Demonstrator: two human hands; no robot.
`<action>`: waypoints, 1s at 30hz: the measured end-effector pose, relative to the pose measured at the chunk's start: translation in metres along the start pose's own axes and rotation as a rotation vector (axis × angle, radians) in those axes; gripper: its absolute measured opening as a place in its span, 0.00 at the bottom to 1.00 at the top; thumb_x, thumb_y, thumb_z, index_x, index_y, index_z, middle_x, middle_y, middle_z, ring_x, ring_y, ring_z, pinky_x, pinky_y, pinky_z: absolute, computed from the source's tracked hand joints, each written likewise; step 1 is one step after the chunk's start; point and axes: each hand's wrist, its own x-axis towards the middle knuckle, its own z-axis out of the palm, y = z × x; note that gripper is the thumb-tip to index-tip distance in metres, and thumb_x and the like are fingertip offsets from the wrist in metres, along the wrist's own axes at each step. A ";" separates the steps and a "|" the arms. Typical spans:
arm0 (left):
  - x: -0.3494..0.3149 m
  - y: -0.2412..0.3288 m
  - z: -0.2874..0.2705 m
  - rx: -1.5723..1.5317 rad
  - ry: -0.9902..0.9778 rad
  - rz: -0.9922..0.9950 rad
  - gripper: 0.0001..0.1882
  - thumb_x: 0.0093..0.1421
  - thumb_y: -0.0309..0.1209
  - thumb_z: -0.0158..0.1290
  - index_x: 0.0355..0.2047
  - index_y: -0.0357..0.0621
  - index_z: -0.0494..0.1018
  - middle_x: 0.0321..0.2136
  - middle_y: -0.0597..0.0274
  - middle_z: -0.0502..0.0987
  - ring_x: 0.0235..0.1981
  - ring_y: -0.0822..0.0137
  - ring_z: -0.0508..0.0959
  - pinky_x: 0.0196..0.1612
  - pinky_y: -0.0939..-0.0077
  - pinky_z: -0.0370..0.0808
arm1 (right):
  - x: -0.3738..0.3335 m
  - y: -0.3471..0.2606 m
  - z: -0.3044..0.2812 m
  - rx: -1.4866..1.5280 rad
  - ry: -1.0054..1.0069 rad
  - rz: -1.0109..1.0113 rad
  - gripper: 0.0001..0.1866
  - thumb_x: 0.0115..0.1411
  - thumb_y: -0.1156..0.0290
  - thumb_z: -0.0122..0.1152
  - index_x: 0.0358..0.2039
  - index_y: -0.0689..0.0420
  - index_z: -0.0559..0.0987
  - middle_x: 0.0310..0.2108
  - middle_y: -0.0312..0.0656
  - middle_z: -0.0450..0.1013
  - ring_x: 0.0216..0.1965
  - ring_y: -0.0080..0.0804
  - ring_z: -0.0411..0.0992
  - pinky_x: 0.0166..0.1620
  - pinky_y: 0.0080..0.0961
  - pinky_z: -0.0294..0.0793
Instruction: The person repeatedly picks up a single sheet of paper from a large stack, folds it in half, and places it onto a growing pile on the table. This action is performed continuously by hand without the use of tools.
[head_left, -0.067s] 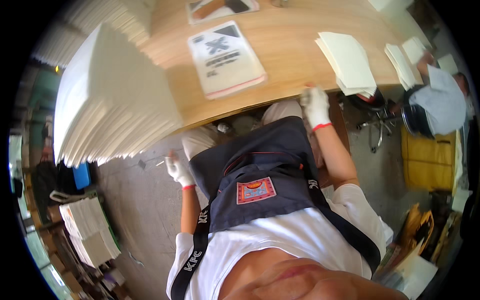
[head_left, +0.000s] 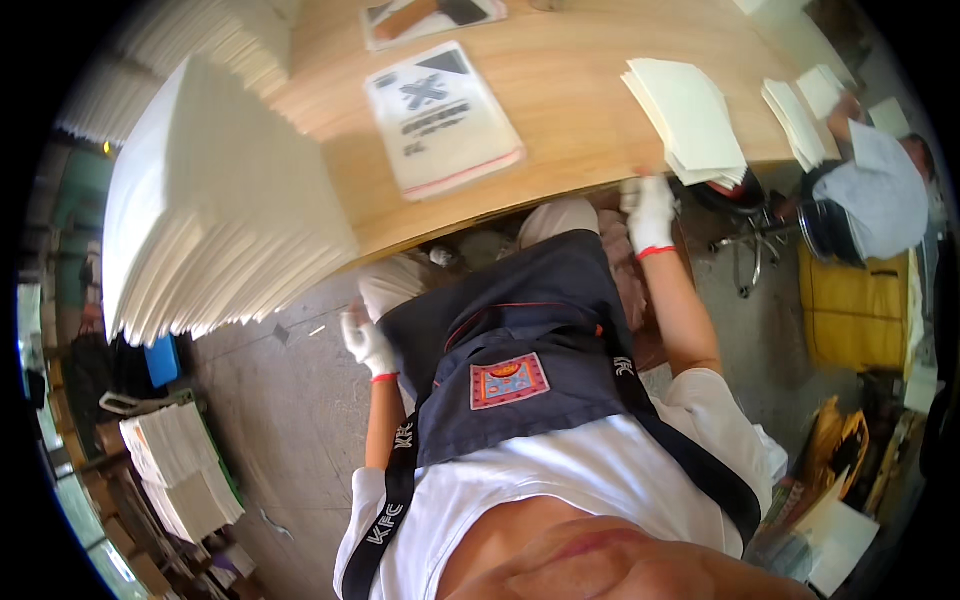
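My left hand (head_left: 368,342), in a white glove with a red cuff and bare fingertips, hangs beside my left thigh below the table edge. Its fingers are slightly blurred but look loosely apart, and I see nothing in them. At the table's front edge is my right hand (head_left: 651,212), gloved the same way, its fingers partly curled and hard to make out. Just beyond it lies a fanned pile of white sheets (head_left: 686,115). A printed white bag (head_left: 455,150) with a red line lies flat on the wooden table (head_left: 560,120).
A tall stack of white sheets (head_left: 225,190) stands at the table's left. Another printed piece (head_left: 395,30) lies farther back. At right, a person (head_left: 880,200) sits near a yellow case (head_left: 855,315). Bundled paper (head_left: 175,460) is at lower left.
My left hand has come a little to the right, closer to the apron. My right hand has shifted right along the table edge, nearer the fanned sheets. The view has turned slightly.
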 end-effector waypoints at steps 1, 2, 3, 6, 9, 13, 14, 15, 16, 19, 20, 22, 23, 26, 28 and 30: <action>-0.011 0.010 0.016 0.272 -0.168 0.248 0.14 0.57 0.19 0.39 0.42 0.30 0.69 0.40 0.54 0.72 0.43 0.66 0.72 0.52 0.72 0.67 | 0.022 -0.006 -0.033 -0.023 0.104 -0.013 0.09 0.56 0.68 0.43 0.34 0.56 0.70 0.16 0.37 0.67 0.10 0.18 0.57 0.11 0.15 0.55; -0.010 -0.001 0.022 0.367 -0.340 0.344 0.13 0.55 0.19 0.44 0.41 0.36 0.71 0.40 0.56 0.73 0.42 0.64 0.73 0.50 0.71 0.68 | 0.025 -0.018 -0.046 -0.063 0.207 -0.111 0.08 0.57 0.66 0.43 0.33 0.55 0.69 0.14 0.35 0.65 0.09 0.17 0.55 0.10 0.15 0.51; -0.013 0.031 0.049 0.528 -0.459 0.533 0.13 0.54 0.21 0.46 0.41 0.39 0.71 0.42 0.56 0.72 0.43 0.62 0.72 0.49 0.69 0.67 | 0.048 -0.027 -0.078 -0.004 0.195 0.079 0.11 0.60 0.62 0.44 0.33 0.56 0.69 0.13 0.34 0.64 0.08 0.17 0.54 0.10 0.15 0.49; 0.005 0.075 0.117 0.699 -0.635 0.795 0.14 0.52 0.27 0.51 0.41 0.44 0.72 0.45 0.58 0.70 0.46 0.55 0.69 0.50 0.62 0.64 | 0.081 -0.049 -0.104 -0.175 0.109 0.233 0.15 0.60 0.55 0.49 0.31 0.55 0.71 0.12 0.31 0.62 0.08 0.16 0.53 0.10 0.14 0.48; 0.031 0.105 0.175 0.770 -0.543 0.949 0.14 0.51 0.29 0.51 0.40 0.45 0.72 0.45 0.59 0.70 0.46 0.56 0.68 0.49 0.64 0.65 | 0.092 -0.050 -0.107 -0.116 0.088 0.256 0.10 0.58 0.60 0.54 0.28 0.53 0.71 0.12 0.28 0.61 0.09 0.15 0.53 0.10 0.13 0.48; 0.070 0.114 0.203 0.984 -0.475 1.127 0.13 0.49 0.32 0.50 0.37 0.49 0.72 0.41 0.58 0.72 0.45 0.54 0.70 0.44 0.64 0.69 | 0.093 -0.044 -0.107 0.229 0.048 0.345 0.08 0.56 0.65 0.57 0.25 0.52 0.70 0.13 0.26 0.58 0.09 0.15 0.52 0.11 0.13 0.49; 0.076 0.117 0.204 1.099 -0.588 0.967 0.12 0.49 0.32 0.50 0.36 0.51 0.72 0.40 0.60 0.73 0.44 0.56 0.71 0.43 0.64 0.69 | 0.092 -0.037 -0.119 0.437 -0.112 0.431 0.07 0.57 0.66 0.55 0.26 0.52 0.70 0.14 0.27 0.59 0.10 0.16 0.54 0.11 0.14 0.50; 0.078 0.130 0.207 1.206 -0.696 0.788 0.11 0.50 0.33 0.49 0.35 0.52 0.73 0.40 0.61 0.73 0.43 0.57 0.71 0.42 0.64 0.70 | 0.079 -0.037 -0.116 0.394 -0.126 0.492 0.07 0.58 0.65 0.54 0.26 0.53 0.70 0.14 0.28 0.59 0.11 0.17 0.54 0.11 0.14 0.51; 0.078 0.143 0.208 1.300 -0.794 0.599 0.10 0.51 0.33 0.48 0.35 0.53 0.73 0.40 0.62 0.74 0.42 0.59 0.72 0.41 0.64 0.70 | 0.063 -0.040 -0.110 0.351 -0.144 0.553 0.07 0.58 0.65 0.53 0.27 0.53 0.70 0.15 0.28 0.59 0.11 0.17 0.55 0.12 0.14 0.52; 0.075 0.163 0.211 1.265 -0.784 0.677 0.10 0.50 0.32 0.47 0.34 0.54 0.72 0.36 0.63 0.75 0.41 0.60 0.73 0.38 0.62 0.71 | 0.050 -0.037 -0.132 0.343 -0.062 0.306 0.05 0.60 0.66 0.51 0.32 0.53 0.70 0.17 0.29 0.59 0.12 0.17 0.53 0.13 0.12 0.51; 0.077 0.165 0.214 1.262 -0.790 0.734 0.10 0.50 0.32 0.48 0.35 0.54 0.72 0.36 0.62 0.75 0.41 0.60 0.73 0.38 0.63 0.72 | 0.067 -0.021 -0.163 0.343 -0.108 0.186 0.05 0.60 0.67 0.50 0.33 0.53 0.69 0.17 0.30 0.60 0.12 0.17 0.52 0.13 0.12 0.50; 0.090 0.154 0.217 1.478 -0.850 0.591 0.13 0.50 0.30 0.47 0.37 0.55 0.71 0.37 0.62 0.74 0.41 0.59 0.73 0.37 0.63 0.72 | 0.056 -0.033 -0.145 0.274 -0.013 0.028 0.03 0.60 0.70 0.49 0.34 0.53 0.67 0.22 0.33 0.66 0.12 0.16 0.55 0.13 0.11 0.53; 0.094 0.148 0.216 1.578 -0.885 0.518 0.14 0.50 0.29 0.47 0.38 0.56 0.70 0.38 0.62 0.73 0.41 0.58 0.73 0.37 0.63 0.72 | 0.054 -0.037 -0.140 0.307 -0.030 0.018 0.07 0.59 0.72 0.49 0.39 0.55 0.67 0.27 0.36 0.68 0.15 0.18 0.59 0.13 0.11 0.54; 0.096 0.143 0.213 1.425 -0.795 0.652 0.18 0.49 0.26 0.47 0.42 0.58 0.69 0.39 0.62 0.71 0.40 0.57 0.72 0.38 0.64 0.73 | 0.036 -0.043 -0.132 0.338 -0.180 -0.004 0.21 0.56 0.73 0.50 0.51 0.60 0.64 0.42 0.45 0.69 0.35 0.31 0.72 0.27 0.19 0.73; 0.106 0.132 0.209 1.415 -0.773 0.691 0.19 0.49 0.25 0.47 0.42 0.58 0.69 0.39 0.63 0.70 0.40 0.58 0.72 0.39 0.64 0.72 | -0.012 -0.061 -0.076 0.349 -0.256 0.059 0.26 0.54 0.72 0.53 0.53 0.63 0.62 0.45 0.47 0.68 0.42 0.35 0.71 0.37 0.24 0.76; 0.112 0.123 0.206 1.371 -0.744 0.716 0.18 0.49 0.25 0.47 0.41 0.58 0.68 0.39 0.63 0.70 0.40 0.59 0.71 0.39 0.64 0.72 | -0.037 -0.059 -0.057 0.296 -0.470 0.215 0.30 0.52 0.69 0.55 0.54 0.66 0.60 0.46 0.49 0.68 0.46 0.36 0.70 0.47 0.29 0.73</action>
